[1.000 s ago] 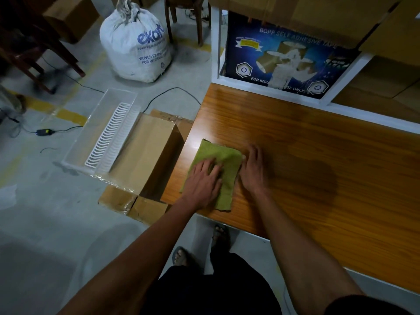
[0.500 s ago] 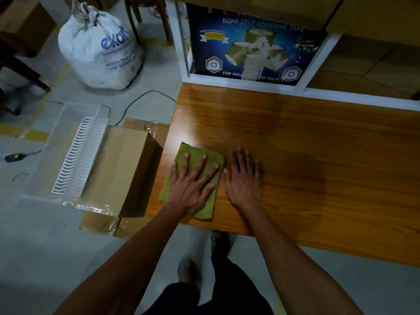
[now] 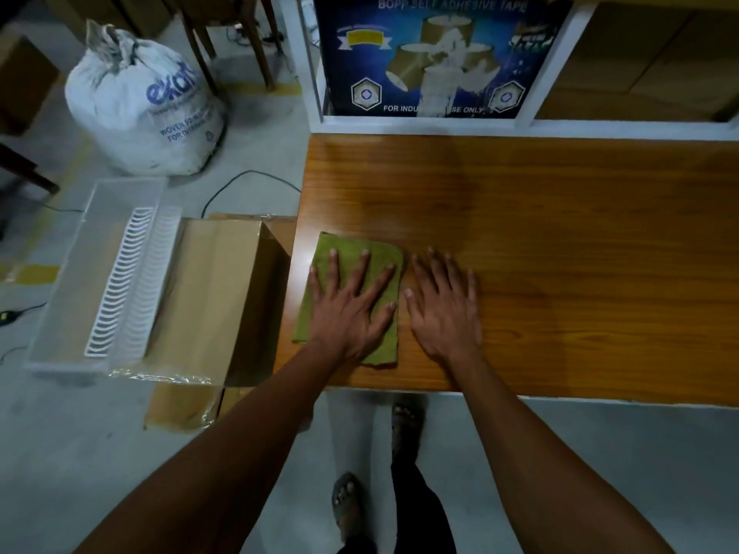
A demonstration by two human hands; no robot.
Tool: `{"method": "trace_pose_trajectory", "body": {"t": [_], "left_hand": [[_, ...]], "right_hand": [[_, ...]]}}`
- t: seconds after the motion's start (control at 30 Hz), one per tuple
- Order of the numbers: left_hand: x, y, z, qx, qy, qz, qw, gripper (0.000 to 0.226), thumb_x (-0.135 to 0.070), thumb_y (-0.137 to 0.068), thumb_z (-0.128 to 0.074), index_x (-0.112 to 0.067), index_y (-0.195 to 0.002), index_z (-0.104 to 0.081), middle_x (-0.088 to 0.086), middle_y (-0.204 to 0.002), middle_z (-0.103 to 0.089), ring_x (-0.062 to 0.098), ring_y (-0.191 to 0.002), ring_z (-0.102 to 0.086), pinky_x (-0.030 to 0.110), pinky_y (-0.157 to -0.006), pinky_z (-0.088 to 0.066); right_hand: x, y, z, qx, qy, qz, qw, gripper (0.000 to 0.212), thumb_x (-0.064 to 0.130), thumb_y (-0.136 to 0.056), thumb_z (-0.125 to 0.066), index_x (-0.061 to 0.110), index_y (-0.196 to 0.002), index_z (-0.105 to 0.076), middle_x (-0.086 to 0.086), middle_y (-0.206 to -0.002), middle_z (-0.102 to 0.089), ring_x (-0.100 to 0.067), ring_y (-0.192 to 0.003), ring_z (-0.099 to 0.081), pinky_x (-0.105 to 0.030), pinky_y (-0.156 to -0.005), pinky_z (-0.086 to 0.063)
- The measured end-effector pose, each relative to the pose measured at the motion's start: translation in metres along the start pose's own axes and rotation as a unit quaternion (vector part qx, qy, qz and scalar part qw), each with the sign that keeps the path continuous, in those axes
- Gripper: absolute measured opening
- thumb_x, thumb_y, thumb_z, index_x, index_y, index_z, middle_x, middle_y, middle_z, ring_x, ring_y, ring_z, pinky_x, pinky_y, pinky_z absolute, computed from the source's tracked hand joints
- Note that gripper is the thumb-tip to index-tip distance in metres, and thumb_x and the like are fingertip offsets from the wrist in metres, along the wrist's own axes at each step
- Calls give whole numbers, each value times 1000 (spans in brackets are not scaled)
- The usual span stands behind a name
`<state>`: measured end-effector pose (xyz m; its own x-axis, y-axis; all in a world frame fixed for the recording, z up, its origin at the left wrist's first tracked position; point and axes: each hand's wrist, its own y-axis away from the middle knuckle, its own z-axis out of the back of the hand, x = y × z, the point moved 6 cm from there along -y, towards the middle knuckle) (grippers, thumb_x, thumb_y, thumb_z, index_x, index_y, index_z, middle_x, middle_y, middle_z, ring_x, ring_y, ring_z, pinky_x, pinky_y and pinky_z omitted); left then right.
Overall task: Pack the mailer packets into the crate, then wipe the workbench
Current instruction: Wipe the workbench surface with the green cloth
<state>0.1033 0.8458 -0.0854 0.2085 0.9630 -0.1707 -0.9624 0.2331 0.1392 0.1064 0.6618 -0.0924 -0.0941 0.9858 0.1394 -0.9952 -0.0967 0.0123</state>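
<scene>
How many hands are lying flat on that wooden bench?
2. The left hand presses on the green cloth near the workbench's left edge; the right hand rests on bare wood beside it.

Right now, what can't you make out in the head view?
- Crate contents: mailer packets not visible; a cardboard box covers its right part.
- Cloth centre: under left hand.
- Workbench right end: cut off by the edge.
- White sack small print: too small to read.

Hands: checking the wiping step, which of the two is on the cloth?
The left hand, fingers spread flat on the green cloth; the right hand lies beside it on the bare workbench.
</scene>
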Motion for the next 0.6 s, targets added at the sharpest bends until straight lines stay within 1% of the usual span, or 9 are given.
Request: {"method": "trace_pose_trajectory", "body": {"t": [0.07,0.13,0.2,0.23,0.3,0.43,0.53,0.6], "left_hand": [[-3,-4,3,6,-8,-5,1000,72,-79,-102,-12,-51,-167,1,1,-178,10,46,-159,20,72,-123,10],[-4,-11,5,11,-7,-15,1000,75,-80,-101,-9,-47,-168,-1,4,-177,11,41,-160,21,68,-125,11],[-2,-17,5,8,17,-15,1000,74,-81,-101,-6,-50,-166,7,2,-177,16,35,-160,24,66,-126,10],[-1,-20,4,3,25,-12,1000,73,-82,-100,-4,-52,-165,12,-1,-177,20,34,-160,25,67,-126,10],[-1,-28,2,-3,24,-10,1000,71,-82,-100,-4,-54,-162,18,-5,-175,24,37,-160,26,69,-125,10],[2,-44,5,-10,16,-6,1000,70,-82,-100,-7,-56,-159,23,-4,-175,24,42,-159,24,75,-121,10],[4,-55,6,-6,2,3,1000,72,-86,-97,-4,-59,-160,18,-5,-175,23,44,-159,23,78,-119,11],[5,-54,6,3,-6,5,1000,72,-87,-96,-2,-60,-160,14,-7,-176,20,43,-159,21,78,-120,8]], "right_hand": [[0,0,-1,8,0,-3,1000,64,58,-111,-17,35,-169,-3,4,-178,7,-20,-164,7,-58,-130,-3],[0,0,-1,12,0,-6,1000,64,58,-111,-15,35,-169,-1,4,-177,10,-19,-163,10,-59,-129,-3],[0,1,-2,12,0,-6,1000,65,59,-111,-15,35,-169,0,4,-177,12,-20,-163,12,-59,-129,-2],[0,0,-3,11,1,-5,1000,65,59,-111,-15,35,-169,0,5,-177,12,-20,-163,12,-59,-129,-2],[-1,-2,-4,7,0,-4,1000,65,58,-110,-16,35,-169,0,5,-177,12,-21,-163,11,-59,-129,-3],[-1,-5,-5,3,1,-5,1000,64,59,-111,-15,36,-169,0,5,-177,14,-21,-163,12,-60,-129,-1],[-3,-6,-7,4,3,-5,1000,65,60,-110,-12,36,-169,2,4,-176,16,-21,-163,14,-59,-129,1],[-3,-7,-7,13,0,-1,1000,66,62,-109,-7,36,-168,7,3,-175,19,-22,-162,17,-60,-129,4]]}}
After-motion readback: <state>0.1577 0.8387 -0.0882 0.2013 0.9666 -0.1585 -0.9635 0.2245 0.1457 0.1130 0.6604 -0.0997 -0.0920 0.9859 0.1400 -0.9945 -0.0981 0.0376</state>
